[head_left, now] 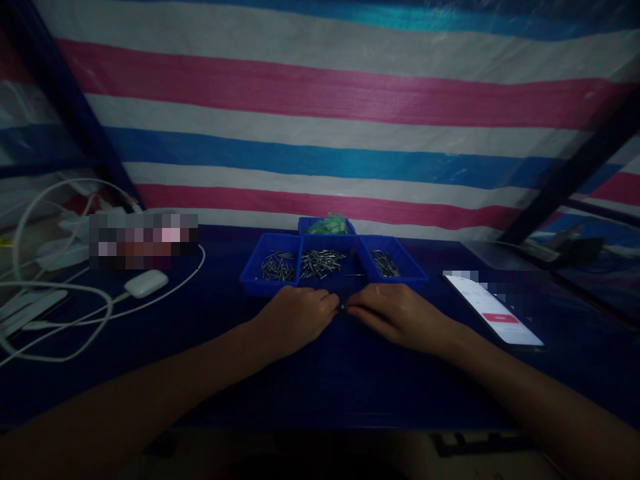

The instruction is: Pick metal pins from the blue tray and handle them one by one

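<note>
My left hand [299,317] and my right hand [397,313] meet just in front of the blue bins, fingertips pinched and almost touching. Between them shows a tiny shiny metal piece [343,307]; its exact kind is too small and dark to make out. Slender metal pins [277,267] fill part of the left blue bin [255,285]. A larger pile of pins [323,263] is in the middle, and another heap of pins [385,263] sits in the right blue bin [415,270]. One loose pin [355,275] lies behind my fingers.
Behind, a fourth blue bin [303,225] holds a green plastic bag [329,225]. A lit phone [493,310] lies to the right. White cables [107,313] and a white charger case [147,283] lie at left. Striped sheeting [320,157] hangs behind the blue table [345,387].
</note>
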Demonstrator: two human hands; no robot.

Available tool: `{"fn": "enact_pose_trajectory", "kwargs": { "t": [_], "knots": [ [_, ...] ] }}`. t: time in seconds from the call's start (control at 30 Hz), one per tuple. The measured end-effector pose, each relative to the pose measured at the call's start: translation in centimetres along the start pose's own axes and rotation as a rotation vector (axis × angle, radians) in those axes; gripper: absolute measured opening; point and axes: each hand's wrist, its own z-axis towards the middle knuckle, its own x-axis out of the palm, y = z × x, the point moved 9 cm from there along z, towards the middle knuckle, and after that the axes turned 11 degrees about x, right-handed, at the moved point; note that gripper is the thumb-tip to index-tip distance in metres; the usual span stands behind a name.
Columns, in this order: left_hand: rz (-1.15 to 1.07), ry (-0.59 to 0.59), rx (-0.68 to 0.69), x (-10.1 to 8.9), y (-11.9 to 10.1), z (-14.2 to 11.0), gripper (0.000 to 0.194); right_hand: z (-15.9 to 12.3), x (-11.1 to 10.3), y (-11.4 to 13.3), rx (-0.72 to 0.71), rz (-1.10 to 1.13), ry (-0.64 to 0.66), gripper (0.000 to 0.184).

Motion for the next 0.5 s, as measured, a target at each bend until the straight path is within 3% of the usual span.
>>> {"fn": "enact_pose_trajectory", "kwargs": {
  "t": [0.5],
  "knots": [
    [0.006, 0.006, 0.001, 0.34, 0.08, 0.03, 0.014, 0.1, 0.15, -0.34, 0.015, -0.025, 0.003, 0.025]
  ]
}}
